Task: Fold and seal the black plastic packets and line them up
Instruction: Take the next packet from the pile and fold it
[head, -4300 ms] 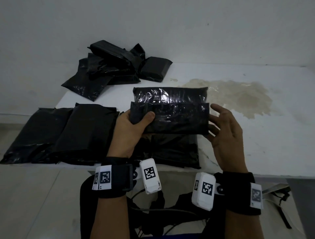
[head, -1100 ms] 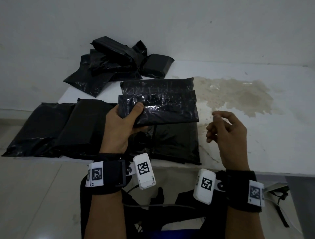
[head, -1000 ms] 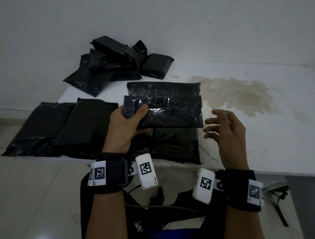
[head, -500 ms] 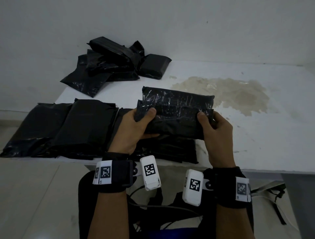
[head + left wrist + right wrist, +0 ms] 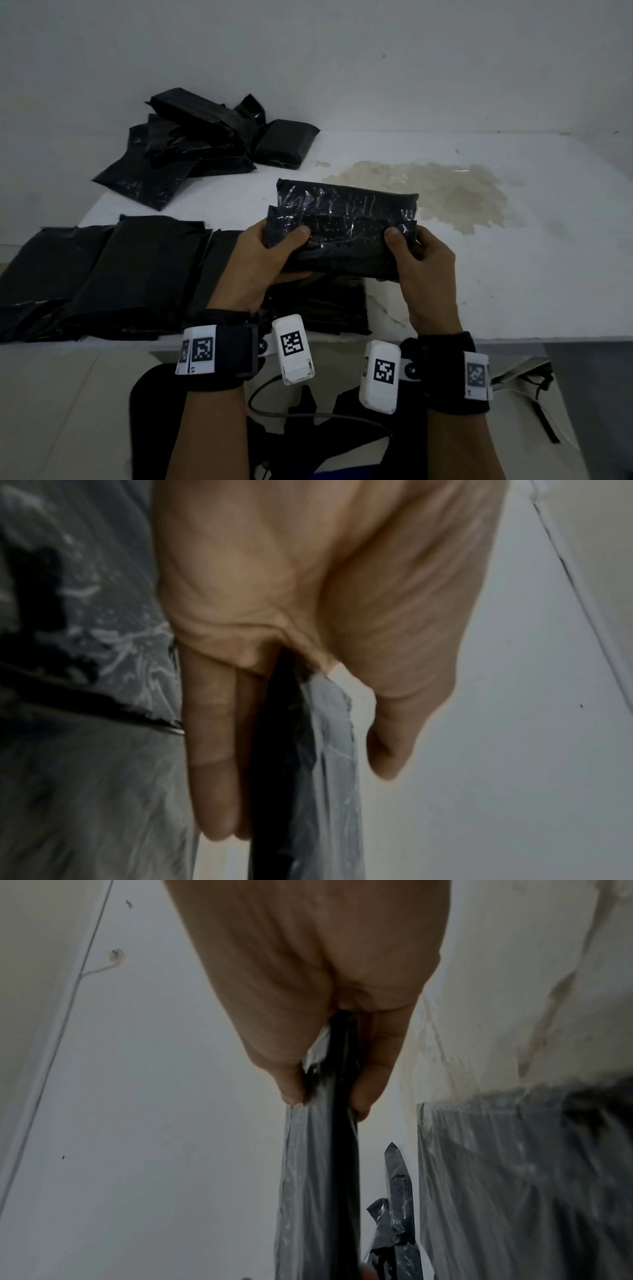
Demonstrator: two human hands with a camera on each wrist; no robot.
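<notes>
**Two-handed press on a folded flap: where the seal may be failing**

The left hand [image 5: 263, 263] and right hand [image 5: 423, 270] are holding one packet [image 5: 346, 222] in the air above the near edge of the surface [image 5: 513, 267]. Each hand is closed on an end: a thumb [image 5: 301, 233] is pressing on the folded flap [image 5: 342, 228] from the front while the fingers [image 5: 212, 764] are backing it from behind, as the wrist views show. The flap is lying across the packet's middle, its film wrinkled and glossy.

Risks, as judged from this pose:

- The thumbs are bearing on the flap's two ends only. The middle may be staying unstuck, so the flap may be lifting once it is released.
- The flap's edge is not sitting square with the packet's upper edge; pressing now may be fixing a skewed fold.
- The film is looking slick; a pinch at the ends may be letting the packet slip or sag.
- A row [image 5: 113, 274] of finished packets is lying directly beneath and to the left. Setting this one down carelessly may be shifting them out of line.
- A stain [image 5: 442, 192] is marking the surface just right of the packet; whether it is wet cannot be told. A pile [image 5: 205, 140] of further packets is waiting at the far left.
</notes>
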